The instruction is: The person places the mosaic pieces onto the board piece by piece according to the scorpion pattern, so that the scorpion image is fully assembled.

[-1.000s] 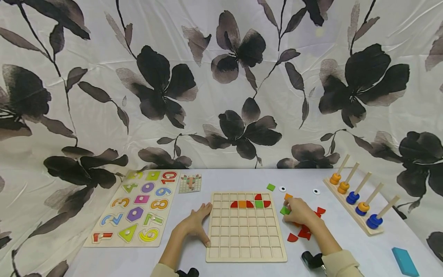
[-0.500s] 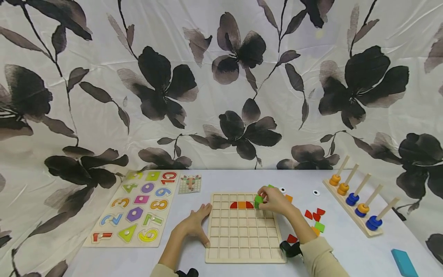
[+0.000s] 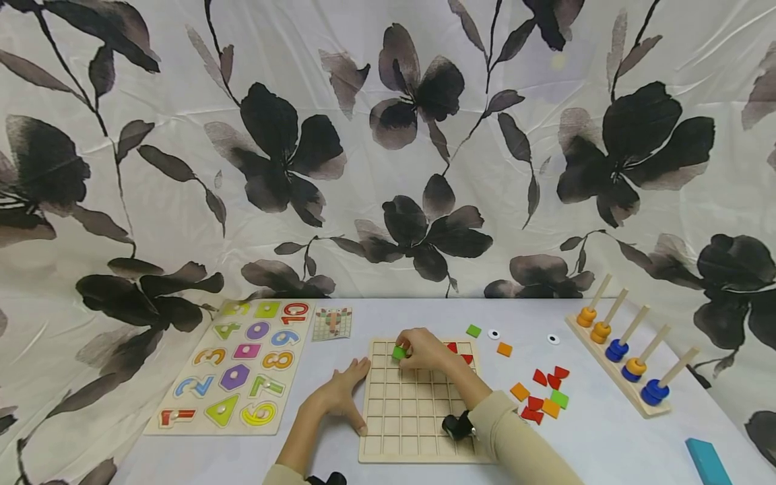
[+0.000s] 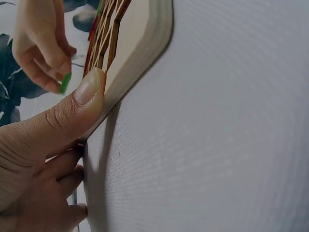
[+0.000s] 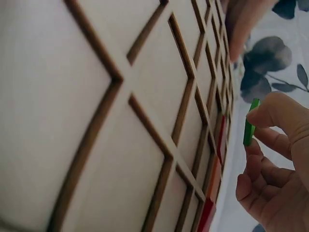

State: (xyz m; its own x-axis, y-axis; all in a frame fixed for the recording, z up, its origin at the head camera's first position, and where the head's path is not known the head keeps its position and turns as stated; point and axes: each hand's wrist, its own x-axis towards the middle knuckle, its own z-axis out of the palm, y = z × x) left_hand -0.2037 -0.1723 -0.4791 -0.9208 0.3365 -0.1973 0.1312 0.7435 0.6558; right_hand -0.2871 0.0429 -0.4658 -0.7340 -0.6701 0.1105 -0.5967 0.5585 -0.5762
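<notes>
My right hand [image 3: 424, 350] pinches a green square tile [image 3: 399, 352] between thumb and fingertips, above the upper left of a wooden grid board [image 3: 397, 444]. In the right wrist view the tile [image 5: 251, 122] is held on edge, apart from the board. Red quarter-round tiles [image 3: 466, 358] lie in the grid's upper right; the right hand hides other cells. My left hand [image 3: 339, 394] rests along the board's left edge with thumb and fingers spread. In the left wrist view its thumb [image 4: 72, 106] touches the board's side.
Loose red, orange and green tiles [image 3: 550, 408] lie right of the board, with white eye discs [image 3: 494, 334] behind. A peg stand with rings [image 3: 633, 364] and a blue block [image 3: 708, 461] are farther right. Left are a number puzzle [image 3: 233, 377] and a pattern card [image 3: 332, 323].
My right hand picked a green tile from the loose pieces at right and carried it left across the board to its upper left. The left hand stayed in place.
</notes>
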